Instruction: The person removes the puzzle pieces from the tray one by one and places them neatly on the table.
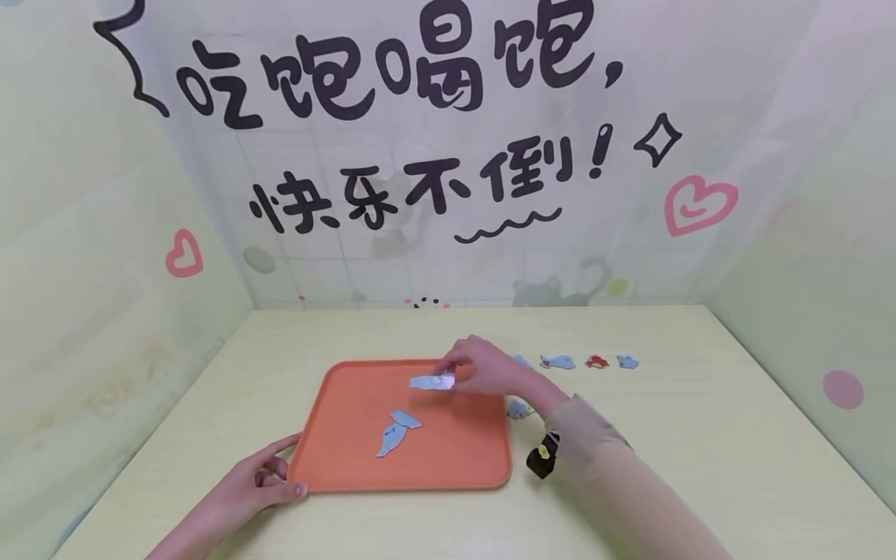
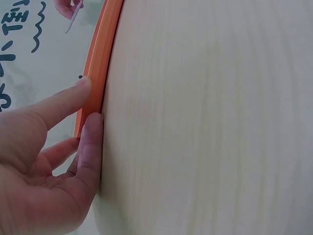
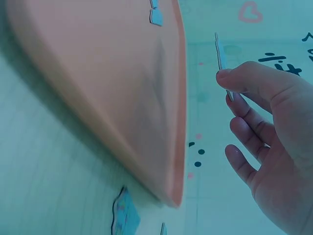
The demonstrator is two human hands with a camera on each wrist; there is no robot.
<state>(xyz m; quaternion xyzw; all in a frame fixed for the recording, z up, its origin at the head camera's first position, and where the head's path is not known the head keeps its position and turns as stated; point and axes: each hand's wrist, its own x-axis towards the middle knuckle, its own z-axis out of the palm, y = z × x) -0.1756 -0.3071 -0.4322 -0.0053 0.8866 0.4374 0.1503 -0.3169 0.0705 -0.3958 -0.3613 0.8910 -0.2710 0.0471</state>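
Note:
My right hand [image 1: 483,365] pinches a flat, light-blue puzzle-like piece [image 1: 427,383] between thumb and fingers, above the back right part of an orange tray [image 1: 448,463]. From the right wrist, that thin piece [image 3: 221,54] shows nearly edge-on, past the tray rim [image 3: 180,98]. Two more light-blue pieces lie on the tray near its middle, a long curved one [image 1: 392,441] and a shorter one [image 1: 407,420], meeting end to end. At the front left corner, my left hand [image 1: 245,486] grips the tray, its thumb [image 2: 73,98] on the rim and fingers against the outer side.
Behind and right of the tray lies a row of flat pieces: light-blue ones [image 1: 558,362] [image 1: 628,362] and a red one [image 1: 597,362]. A patterned blue piece [image 1: 519,409] is beside the tray's right edge. A printed curtain [image 1: 420,264] backs the pale wooden table [image 1: 700,435].

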